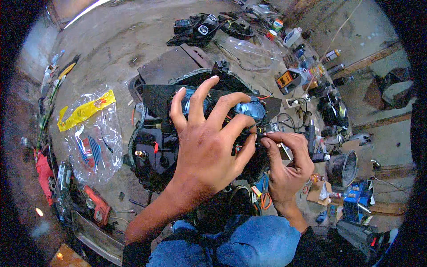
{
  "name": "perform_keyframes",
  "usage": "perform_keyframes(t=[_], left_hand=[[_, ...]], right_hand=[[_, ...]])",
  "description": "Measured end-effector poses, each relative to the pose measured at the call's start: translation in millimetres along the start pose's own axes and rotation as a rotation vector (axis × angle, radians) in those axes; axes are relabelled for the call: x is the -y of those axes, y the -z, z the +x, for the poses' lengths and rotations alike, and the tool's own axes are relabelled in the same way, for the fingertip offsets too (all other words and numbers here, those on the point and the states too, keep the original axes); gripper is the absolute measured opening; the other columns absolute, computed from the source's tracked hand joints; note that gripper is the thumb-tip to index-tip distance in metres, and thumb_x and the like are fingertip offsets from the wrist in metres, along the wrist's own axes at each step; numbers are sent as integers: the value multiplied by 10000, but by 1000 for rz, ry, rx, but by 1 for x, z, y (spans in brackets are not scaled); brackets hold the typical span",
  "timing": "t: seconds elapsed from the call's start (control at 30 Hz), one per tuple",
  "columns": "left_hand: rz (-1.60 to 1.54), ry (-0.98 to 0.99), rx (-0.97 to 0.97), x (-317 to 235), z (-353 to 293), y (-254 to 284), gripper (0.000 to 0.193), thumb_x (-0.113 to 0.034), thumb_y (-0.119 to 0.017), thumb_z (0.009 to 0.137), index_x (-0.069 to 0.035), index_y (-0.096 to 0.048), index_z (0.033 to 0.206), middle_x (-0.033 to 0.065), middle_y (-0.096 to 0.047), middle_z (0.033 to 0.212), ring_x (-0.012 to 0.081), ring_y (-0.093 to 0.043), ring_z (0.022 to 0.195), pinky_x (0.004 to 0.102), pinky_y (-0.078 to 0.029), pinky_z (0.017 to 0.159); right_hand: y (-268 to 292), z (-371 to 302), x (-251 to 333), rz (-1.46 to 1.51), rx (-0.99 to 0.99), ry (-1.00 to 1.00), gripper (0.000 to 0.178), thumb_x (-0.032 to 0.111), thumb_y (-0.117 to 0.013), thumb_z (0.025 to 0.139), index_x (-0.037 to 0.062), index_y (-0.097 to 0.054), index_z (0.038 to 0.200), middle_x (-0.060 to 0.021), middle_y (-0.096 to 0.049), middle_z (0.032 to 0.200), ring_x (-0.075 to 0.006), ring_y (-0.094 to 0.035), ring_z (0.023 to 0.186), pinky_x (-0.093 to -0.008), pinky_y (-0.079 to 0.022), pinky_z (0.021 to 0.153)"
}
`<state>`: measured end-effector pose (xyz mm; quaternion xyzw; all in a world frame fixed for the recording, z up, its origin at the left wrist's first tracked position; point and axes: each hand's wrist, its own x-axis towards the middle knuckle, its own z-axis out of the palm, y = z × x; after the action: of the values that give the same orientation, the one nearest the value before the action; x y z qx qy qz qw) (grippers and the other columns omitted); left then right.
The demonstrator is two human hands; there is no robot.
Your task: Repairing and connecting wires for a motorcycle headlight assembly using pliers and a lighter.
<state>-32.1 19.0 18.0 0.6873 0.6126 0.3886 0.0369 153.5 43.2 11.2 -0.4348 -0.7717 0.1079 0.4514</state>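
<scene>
My left hand [202,140] spans a black lamp unit, three fingers spread over its two blue, round, ribbed domes [250,108]. Its thumb and index finger pinch together at the unit's right side; what lies between them is too small to name. Close beside them, the fingertips of my right hand [291,162] are closed on a small black piece, by thin wires. Under the domes lies a dark flat panel [155,99]. All this rests on a larger black plastic housing [149,142] in front of my knees, where a small red part [155,147] shows.
A clear plastic bag [109,155] with a yellow strip lies left, above a red power tool [97,205]. Orange-handled pliers [265,196] lie near my right wrist. Bottles, a black container [287,81], cables and a metal bowl [342,169] crowd the right. Black lamp parts [195,29] lie ahead.
</scene>
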Motion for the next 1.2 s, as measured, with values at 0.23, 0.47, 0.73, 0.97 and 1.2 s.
perform_keyframes(t=[0.23,0.47,0.73,0.97,1.2], left_hand=[[1,0,5,0,1,0,178,-219,-838,791,-192,-756,947,6,-658,1404,374,-396,1514,650,-153,1238],[11,13,15,0,2,2,174,-222,-820,790,-193,-755,948,18,-656,1400,378,-395,1514,635,-151,1246],[14,3,17,-1,1,5,186,-198,-796,793,-177,-743,970,33,-649,1406,388,-392,1517,641,-161,1242],[4,1,18,3,0,3,220,-163,-775,787,-160,-731,1002,56,-643,1410,399,-404,1508,636,-163,1244],[0,2,23,3,1,4,267,-161,-769,791,-137,-714,1050,69,-644,1404,401,-407,1506,631,-162,1243]], right_hand=[[0,4,1,-49,20,-19,112,100,-867,862,70,-804,949,-43,-799,930,-218,-690,843,-350,-490,828],[-3,11,-1,-39,61,-43,89,127,-861,878,78,-809,931,-39,-796,930,-212,-687,834,-357,-483,812],[3,8,3,-5,68,-21,163,95,-864,875,72,-800,1023,-69,-790,964,-230,-702,853,-365,-504,825],[-1,14,0,-6,68,4,155,62,-853,865,69,-797,1010,-72,-778,965,-237,-703,869,-369,-510,831],[-4,17,0,3,83,-18,138,74,-857,862,64,-789,982,-71,-743,931,-252,-689,869,-375,-513,815]])
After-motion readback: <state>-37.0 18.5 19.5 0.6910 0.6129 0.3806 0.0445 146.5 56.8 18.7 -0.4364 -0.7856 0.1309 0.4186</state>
